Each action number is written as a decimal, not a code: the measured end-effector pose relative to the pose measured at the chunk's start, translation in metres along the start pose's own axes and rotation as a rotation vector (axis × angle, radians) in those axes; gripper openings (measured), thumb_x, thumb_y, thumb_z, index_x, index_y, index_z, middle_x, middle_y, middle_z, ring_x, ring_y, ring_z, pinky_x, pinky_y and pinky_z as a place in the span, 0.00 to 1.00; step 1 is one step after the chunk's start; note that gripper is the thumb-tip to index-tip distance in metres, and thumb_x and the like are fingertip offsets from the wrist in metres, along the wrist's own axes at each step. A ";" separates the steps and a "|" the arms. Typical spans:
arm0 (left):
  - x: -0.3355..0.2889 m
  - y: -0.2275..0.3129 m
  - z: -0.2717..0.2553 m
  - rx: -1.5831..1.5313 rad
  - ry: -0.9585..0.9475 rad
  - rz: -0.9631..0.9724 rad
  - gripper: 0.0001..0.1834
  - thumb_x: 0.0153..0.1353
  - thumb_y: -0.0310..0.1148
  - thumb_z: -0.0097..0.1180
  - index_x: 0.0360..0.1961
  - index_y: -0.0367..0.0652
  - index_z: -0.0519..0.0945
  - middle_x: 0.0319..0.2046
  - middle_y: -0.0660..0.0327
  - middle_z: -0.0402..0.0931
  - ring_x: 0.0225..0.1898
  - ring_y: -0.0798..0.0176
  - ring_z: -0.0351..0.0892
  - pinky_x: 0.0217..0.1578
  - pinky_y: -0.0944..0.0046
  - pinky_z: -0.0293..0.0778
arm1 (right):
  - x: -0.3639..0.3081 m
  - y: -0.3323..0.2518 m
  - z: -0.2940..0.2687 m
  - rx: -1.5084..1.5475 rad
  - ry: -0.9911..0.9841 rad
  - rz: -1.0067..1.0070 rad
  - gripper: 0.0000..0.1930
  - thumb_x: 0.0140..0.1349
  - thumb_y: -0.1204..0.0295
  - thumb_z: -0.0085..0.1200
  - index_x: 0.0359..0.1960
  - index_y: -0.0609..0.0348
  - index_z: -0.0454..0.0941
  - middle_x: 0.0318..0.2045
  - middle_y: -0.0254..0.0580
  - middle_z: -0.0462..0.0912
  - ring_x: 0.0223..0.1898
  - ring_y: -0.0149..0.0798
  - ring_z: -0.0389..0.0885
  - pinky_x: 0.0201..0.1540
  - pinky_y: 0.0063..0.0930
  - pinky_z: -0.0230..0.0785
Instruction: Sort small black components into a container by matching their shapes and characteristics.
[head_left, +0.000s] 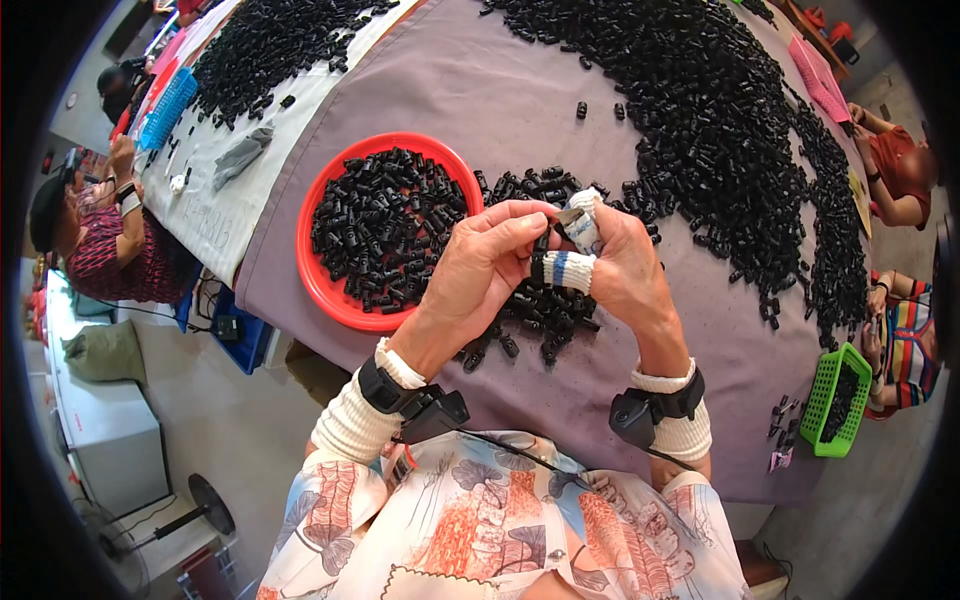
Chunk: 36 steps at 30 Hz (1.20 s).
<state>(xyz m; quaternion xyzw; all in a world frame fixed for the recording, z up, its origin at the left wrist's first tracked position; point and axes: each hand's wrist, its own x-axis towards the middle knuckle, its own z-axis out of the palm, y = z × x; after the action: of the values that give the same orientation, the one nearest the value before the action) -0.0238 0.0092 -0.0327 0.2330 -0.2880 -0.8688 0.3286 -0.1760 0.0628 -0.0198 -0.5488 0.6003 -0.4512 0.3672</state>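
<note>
My left hand (478, 262) pinches a small black plastic part (543, 240) between thumb and fingertips. Close against it, my right hand (632, 262) is closed, with white knitted covers (568, 270) on some of its fingers. A short, flat metallic piece like a blade (570, 215) shows at the right thumb; most of it is hidden in the grip. Under both hands lies a loose heap of black parts (545, 318) on the mauve cloth. To the left, a round red basin (308, 235) holds many similar parts.
A large pile of black parts (690, 110) spreads across the cloth-covered table (440, 90). At the right edge stands a green basket (850, 405); a pink basket (818, 78) and blue basket (170, 108) are farther off. Other people (115, 235) sit around the tables.
</note>
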 end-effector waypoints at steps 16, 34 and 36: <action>-0.005 0.007 -0.016 -0.167 -0.135 -0.007 0.15 0.63 0.28 0.49 0.50 0.34 0.71 0.37 0.56 0.77 0.38 0.65 0.77 0.44 0.64 0.74 | 0.003 -0.012 0.004 -0.043 -0.062 -0.036 0.16 0.42 0.67 0.64 0.27 0.65 0.73 0.19 0.39 0.73 0.20 0.33 0.70 0.26 0.27 0.64; -0.003 0.006 -0.014 -0.107 -0.154 -0.018 0.13 0.63 0.28 0.49 0.47 0.34 0.74 0.39 0.58 0.77 0.38 0.68 0.77 0.40 0.66 0.76 | 0.004 -0.007 0.001 -0.012 -0.151 -0.016 0.17 0.41 0.65 0.64 0.28 0.65 0.74 0.19 0.37 0.72 0.21 0.31 0.69 0.27 0.26 0.64; -0.002 0.005 -0.017 -0.151 -0.203 -0.028 0.14 0.63 0.26 0.48 0.49 0.32 0.72 0.41 0.54 0.76 0.42 0.64 0.78 0.45 0.63 0.75 | 0.003 -0.007 0.001 -0.003 -0.156 -0.008 0.17 0.42 0.65 0.64 0.28 0.65 0.73 0.18 0.37 0.71 0.21 0.31 0.68 0.26 0.26 0.63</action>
<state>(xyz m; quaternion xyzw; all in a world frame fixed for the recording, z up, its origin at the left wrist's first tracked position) -0.0101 0.0022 -0.0413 0.1223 -0.2503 -0.9117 0.3021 -0.1735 0.0595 -0.0132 -0.5854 0.5682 -0.4076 0.4102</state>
